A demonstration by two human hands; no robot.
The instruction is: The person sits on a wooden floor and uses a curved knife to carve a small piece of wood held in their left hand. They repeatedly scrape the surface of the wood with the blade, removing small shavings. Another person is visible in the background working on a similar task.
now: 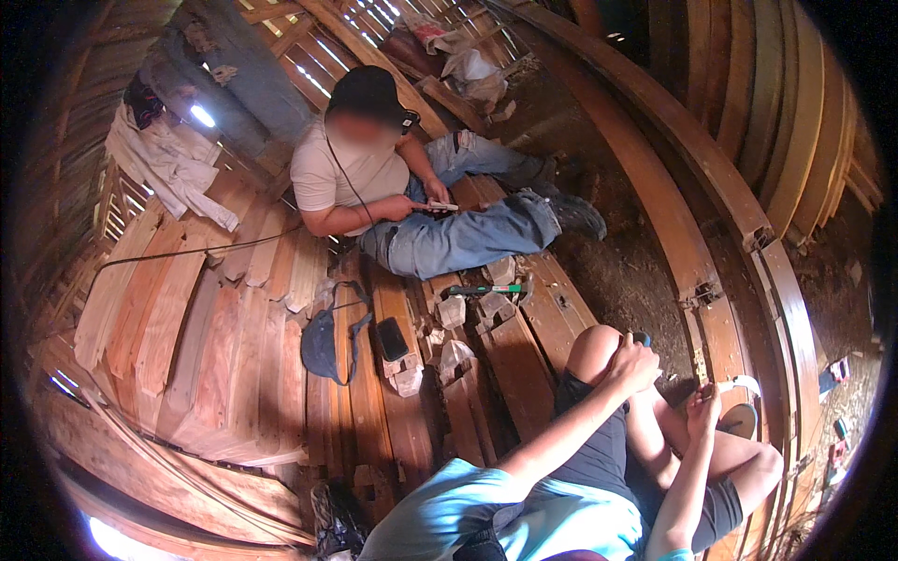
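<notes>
My left hand is closed on a dark, rounded object by my raised knee; its kind is not clear. Held upright near my other leg, my right hand has its fingers curled together. A pale, curved piece juts out beside those fingers, and I cannot make out what it is. A round brown disc lies just right of that hand, next to the long wooden beams.
Across from me sits a person holding a small pale device. A green-handled hammer, a black phone and a dark cap lie on the beams between us. Planks are stacked at left; curved boards lean at right.
</notes>
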